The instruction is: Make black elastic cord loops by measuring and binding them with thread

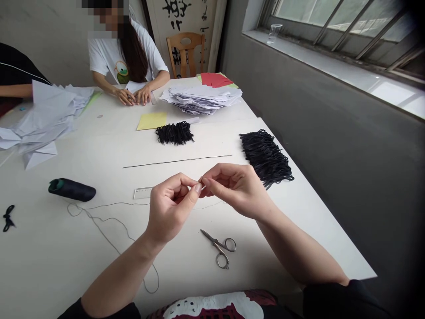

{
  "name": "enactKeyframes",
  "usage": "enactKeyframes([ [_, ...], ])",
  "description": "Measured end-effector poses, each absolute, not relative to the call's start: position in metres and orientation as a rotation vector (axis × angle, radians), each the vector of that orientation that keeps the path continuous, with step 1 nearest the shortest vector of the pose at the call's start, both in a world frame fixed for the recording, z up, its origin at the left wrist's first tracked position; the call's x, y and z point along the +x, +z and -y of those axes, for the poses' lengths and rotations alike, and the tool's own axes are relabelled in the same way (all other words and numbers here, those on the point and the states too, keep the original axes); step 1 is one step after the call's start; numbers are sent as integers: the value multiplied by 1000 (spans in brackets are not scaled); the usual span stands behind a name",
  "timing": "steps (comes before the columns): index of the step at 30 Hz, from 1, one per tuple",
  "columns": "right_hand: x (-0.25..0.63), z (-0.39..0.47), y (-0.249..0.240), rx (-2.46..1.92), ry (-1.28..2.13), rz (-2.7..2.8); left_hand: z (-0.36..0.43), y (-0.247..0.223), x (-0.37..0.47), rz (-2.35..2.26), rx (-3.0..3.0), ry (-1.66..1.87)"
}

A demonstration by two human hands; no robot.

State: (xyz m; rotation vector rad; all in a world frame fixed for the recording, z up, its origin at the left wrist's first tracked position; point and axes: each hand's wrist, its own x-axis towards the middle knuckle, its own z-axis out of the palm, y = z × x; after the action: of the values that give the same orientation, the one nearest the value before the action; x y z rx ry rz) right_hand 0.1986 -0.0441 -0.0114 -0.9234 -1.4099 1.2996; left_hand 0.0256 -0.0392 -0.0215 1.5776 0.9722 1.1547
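My left hand (pixel 171 204) and my right hand (pixel 234 188) meet over the table, fingertips pinched together and touching. Whatever lies between them is too small to make out. A thin dark thread (pixel 116 205) trails from near a dark spool (pixel 72 189) and passes behind my left hand. Partly hidden by that hand is a clear ruler (pixel 142 193). Below my hands lie metal scissors (pixel 219 247), blades slightly apart, pointing up and left. Beyond my fingers a straight black cord (pixel 177 161) is laid across the white table (pixel 109 146).
Bundles of black cord loops lie at the middle (pixel 175 133) and right (pixel 265 155). A knotted black cord (pixel 8 218) is far left. Paper stacks (pixel 202 97) and loose sheets (pixel 49 106) cover the far side, where a person (pixel 129 57) sits. Another person's arm (pixel 16 91) shows left.
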Motion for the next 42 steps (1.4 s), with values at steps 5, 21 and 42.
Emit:
enactKeyframes([
  [5,196,46,-8,-930,1375,1337,37,-19,24,-882,1546,1120],
  [21,193,45,-6,-887,1529,1213,33,-18,21,-818,1376,1057],
  [42,187,34,-24,-935,1614,1064,29,-24,26,-911,1427,1063],
])
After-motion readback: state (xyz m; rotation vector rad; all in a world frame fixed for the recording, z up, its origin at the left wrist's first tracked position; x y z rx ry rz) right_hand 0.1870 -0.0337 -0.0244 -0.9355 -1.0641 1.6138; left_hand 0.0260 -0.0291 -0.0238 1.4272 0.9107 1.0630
